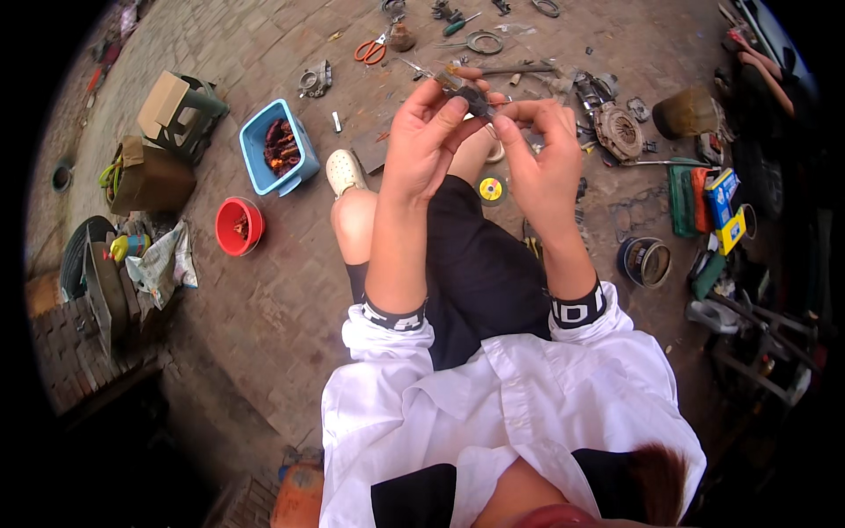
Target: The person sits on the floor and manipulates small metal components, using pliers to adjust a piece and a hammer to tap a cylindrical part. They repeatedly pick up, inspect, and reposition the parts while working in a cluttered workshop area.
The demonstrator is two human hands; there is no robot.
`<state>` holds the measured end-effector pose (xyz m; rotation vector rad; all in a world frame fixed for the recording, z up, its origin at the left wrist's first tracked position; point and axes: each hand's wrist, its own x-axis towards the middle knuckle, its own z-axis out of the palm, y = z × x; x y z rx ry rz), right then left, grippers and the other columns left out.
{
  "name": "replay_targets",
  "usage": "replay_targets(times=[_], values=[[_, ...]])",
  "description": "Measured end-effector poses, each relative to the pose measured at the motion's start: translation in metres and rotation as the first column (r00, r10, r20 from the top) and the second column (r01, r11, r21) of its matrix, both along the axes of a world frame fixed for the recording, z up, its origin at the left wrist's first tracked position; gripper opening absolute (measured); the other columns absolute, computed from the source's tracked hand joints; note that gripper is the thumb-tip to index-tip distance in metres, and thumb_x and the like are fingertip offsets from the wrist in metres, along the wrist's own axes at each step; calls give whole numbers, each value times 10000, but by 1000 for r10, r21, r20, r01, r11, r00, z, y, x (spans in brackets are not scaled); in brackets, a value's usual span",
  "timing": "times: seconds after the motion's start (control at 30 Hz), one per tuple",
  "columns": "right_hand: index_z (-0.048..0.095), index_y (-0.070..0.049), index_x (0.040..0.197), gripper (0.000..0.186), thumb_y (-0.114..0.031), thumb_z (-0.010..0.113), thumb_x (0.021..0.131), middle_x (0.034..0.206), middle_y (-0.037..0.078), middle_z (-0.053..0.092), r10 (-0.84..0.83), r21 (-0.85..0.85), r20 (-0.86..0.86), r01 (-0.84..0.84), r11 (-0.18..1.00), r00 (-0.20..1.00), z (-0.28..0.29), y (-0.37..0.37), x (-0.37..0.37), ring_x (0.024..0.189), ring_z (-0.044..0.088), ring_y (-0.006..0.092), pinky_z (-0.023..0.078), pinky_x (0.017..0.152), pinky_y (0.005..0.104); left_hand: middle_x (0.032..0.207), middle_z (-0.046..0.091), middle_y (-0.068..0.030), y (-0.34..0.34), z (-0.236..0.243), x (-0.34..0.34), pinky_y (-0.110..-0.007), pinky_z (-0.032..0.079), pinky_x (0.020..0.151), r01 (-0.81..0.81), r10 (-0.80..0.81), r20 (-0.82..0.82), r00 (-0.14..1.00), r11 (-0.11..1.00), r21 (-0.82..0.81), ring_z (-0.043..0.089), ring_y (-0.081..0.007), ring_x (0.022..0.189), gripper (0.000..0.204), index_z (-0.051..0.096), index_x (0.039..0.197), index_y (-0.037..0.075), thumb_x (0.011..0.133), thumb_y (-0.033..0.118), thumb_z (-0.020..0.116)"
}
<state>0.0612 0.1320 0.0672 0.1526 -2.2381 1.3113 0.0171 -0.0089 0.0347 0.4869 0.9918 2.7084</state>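
Dark, irregular part (473, 99) in left grip (424, 143)

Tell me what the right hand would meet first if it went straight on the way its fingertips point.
The right hand would most likely meet the small dark part held by the left hand; depth is unclear there, and contact may already be made.

- Left hand (421, 145): raised on the far side, palm turned inward, thumb closed against curled fingers.
- Right hand (547, 163): just to its right, thumb and forefinger pinched together.
- Left forearm (398, 255) and right forearm (566, 257): bare, slanting away from the body.
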Motion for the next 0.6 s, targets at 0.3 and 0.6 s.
replay_targets(times=[0.3, 0.6], values=[[667, -12, 859, 126, -124, 701, 812, 819, 66, 603, 9, 9, 79, -9, 1000, 997, 7, -7, 12, 805, 490, 212, 406, 735, 326, 1049, 643, -144, -2, -5, -7, -372, 589, 861, -221, 197, 225, 954, 971, 87, 661, -281, 1014, 243, 549, 1149, -45, 946, 82, 593], [647, -18, 969, 156, -168, 645, 925, 882, 13, 600, 687, -910, 192, -135, 392, 700, -3, -3, 9, 802, 498, 99, 412, 721, 256, 1037, 634, -144, -51, -20, -26, -374, 597, 858, -526, 409, 371, 834, 793, 308, 660, -279, 996, 163, 535, 1037, -18, 935, 83, 612]])
